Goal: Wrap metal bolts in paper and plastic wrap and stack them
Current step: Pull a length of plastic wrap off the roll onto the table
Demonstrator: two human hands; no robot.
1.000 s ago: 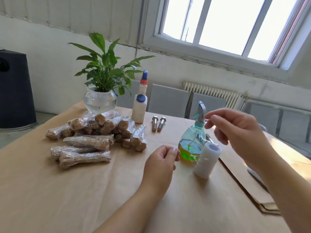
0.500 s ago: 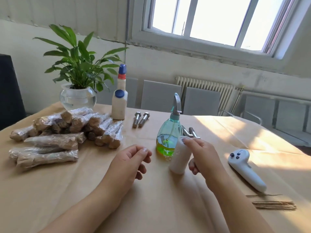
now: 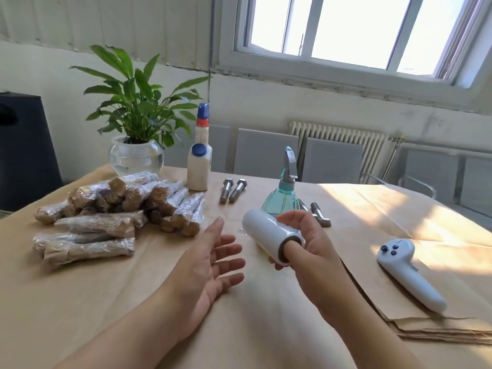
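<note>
Head view: right hand [image 3: 311,251] grips plastic wrap roll [image 3: 269,237] before spray bottle [image 3: 283,201]; left hand [image 3: 210,267] spread wide.

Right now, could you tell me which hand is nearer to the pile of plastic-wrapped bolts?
Left. The left hand lies open just right of the pile of plastic-wrapped bolts; the right hand is farther right, holding the white plastic-wrap roll.

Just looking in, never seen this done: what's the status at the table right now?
Right hand holding the plastic wrap roll, thumb in its core. Left hand open, empty. Two bare bolts waiting behind, wrapped pile at left. Nothing in the way.
</note>
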